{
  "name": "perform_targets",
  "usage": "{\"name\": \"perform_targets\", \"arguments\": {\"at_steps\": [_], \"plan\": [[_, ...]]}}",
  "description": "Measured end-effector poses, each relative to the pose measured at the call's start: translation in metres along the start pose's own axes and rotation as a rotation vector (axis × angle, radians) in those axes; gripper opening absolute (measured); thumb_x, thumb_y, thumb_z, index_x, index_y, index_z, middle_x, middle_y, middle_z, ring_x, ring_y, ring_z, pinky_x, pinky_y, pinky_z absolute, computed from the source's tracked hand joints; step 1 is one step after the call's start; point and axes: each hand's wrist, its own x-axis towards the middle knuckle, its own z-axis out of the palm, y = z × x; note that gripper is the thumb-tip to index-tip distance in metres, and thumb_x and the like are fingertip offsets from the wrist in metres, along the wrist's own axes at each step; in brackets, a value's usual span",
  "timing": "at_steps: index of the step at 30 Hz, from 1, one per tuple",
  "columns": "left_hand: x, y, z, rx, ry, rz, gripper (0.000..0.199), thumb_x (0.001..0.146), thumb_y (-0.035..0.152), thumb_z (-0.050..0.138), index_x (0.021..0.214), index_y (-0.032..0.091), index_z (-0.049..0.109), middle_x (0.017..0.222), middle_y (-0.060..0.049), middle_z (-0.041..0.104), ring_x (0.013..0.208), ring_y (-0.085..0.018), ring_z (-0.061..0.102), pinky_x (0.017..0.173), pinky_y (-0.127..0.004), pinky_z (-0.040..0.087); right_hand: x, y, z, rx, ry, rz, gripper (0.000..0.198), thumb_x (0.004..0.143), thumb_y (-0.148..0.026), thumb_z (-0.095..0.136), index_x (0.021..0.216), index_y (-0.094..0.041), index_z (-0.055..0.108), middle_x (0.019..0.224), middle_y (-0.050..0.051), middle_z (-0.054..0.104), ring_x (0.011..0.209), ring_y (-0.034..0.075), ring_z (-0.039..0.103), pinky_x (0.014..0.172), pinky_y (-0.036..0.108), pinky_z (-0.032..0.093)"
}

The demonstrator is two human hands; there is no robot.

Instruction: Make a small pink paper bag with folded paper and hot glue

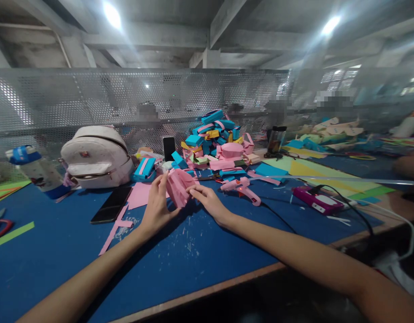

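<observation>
Across our blue table (223,255), folded pink paper (178,187) sits in our grip: our left hand (159,204), loosely curled, holds its nine-o'clock side; our right hand (212,205) pinches its three-o'clock edge. From it, a glue gun (242,189) lies toward three, a flat phone (112,205) toward nine.

We counted two bare hands, left hand (158,206) and right hand (211,204), with one folded pink paper piece (178,187) between their fingers (199,192). Left of those fingers we had one off-white zippered backpack (94,157), one blue-lidded white bottle (41,174) and one flat black rectangular phone (112,205). Beyond them we found one upright black-screened phone (169,149) and one heap of blue, pink and yellow paper pieces (210,140). Right of them sat one pink glue gun (240,187) and one purple-and-white socket block (316,201).
</observation>
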Motion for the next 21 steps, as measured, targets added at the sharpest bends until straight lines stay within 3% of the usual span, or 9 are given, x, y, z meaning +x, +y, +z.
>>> {"name": "perform_targets", "arguments": {"at_steps": [12, 21], "plan": [[0.001, 0.0, 0.0, -0.085, 0.028, -0.051, 0.11, 0.069, 0.029, 0.079, 0.151, 0.033, 0.005, 0.145, -0.016, 0.03, 0.134, -0.039, 0.035, 0.109, -0.06, 0.038, 0.001, 0.007, 0.0, -0.034, -0.015, -0.015, 0.02, 0.083, -0.038, 0.06, 0.088, -0.02, 0.066, 0.082, 0.001, 0.064, 0.077, 0.018, 0.058, 0.076, 0.031, 0.045], [0.001, 0.002, -0.002, -0.083, -0.017, -0.014, 0.106, 0.071, 0.03, 0.077, 0.151, 0.032, 0.009, 0.144, -0.013, 0.03, 0.137, -0.037, 0.032, 0.111, -0.059, 0.035, -0.002, -0.003, 0.0, -0.022, -0.021, -0.085, 0.023, 0.085, -0.039, 0.059, 0.098, -0.022, 0.07, 0.099, 0.004, 0.07, 0.093, 0.022, 0.063, 0.087, 0.037, 0.047]]}}
